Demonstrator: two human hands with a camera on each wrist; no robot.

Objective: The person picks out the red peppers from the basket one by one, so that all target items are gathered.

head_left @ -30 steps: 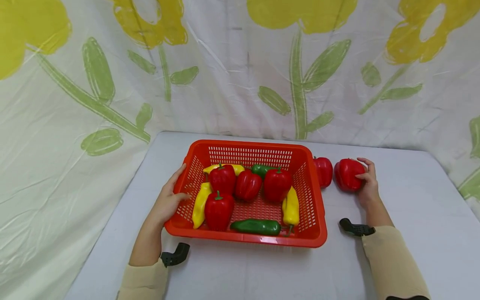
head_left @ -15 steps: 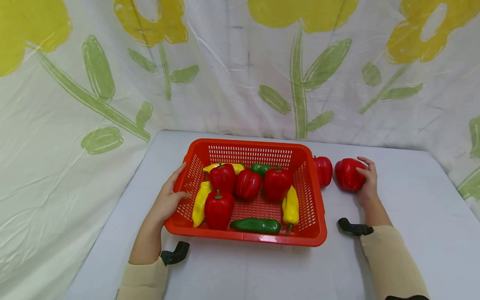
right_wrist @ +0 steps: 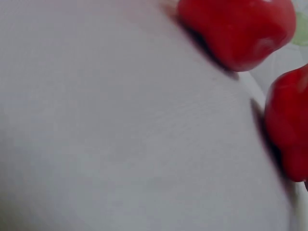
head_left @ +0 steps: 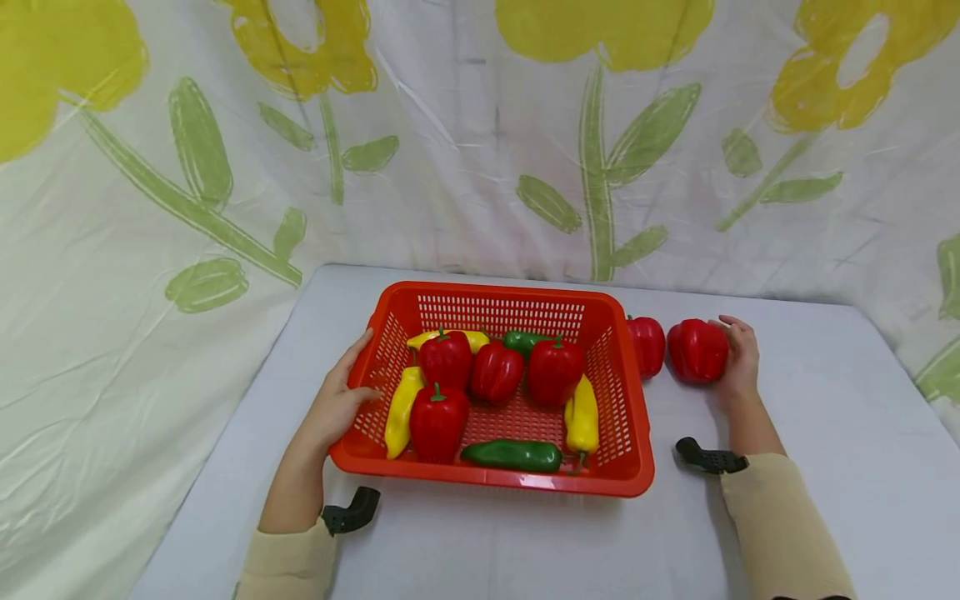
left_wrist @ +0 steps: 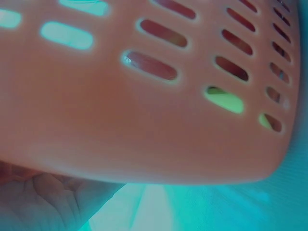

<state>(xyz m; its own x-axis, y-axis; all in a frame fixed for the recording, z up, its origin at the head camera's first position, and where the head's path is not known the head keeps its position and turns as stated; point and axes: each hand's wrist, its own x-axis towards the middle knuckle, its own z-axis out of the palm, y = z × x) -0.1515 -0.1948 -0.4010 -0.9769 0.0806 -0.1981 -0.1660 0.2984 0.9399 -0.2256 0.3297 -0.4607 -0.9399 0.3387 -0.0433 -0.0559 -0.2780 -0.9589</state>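
My left hand grips the left rim of a red plastic basket, thumb over the inside and fingers outside. In the left wrist view the slotted basket wall fills most of the picture, with part of the palm below it. On the table to the right sits a red bell pepper, also in the right wrist view. My right hand is close at its right side, fingers loosely bent and partly hidden behind it. Another red bell pepper stands between that one and the basket.
Inside the basket are several red bell peppers, long yellow peppers and green peppers. A white cloth covers the table. Behind it hangs a flower-printed curtain.
The right thumb and fingers have come off the front of the red bell pepper, and the hand has slipped to its right side. The left hand and basket have not moved.
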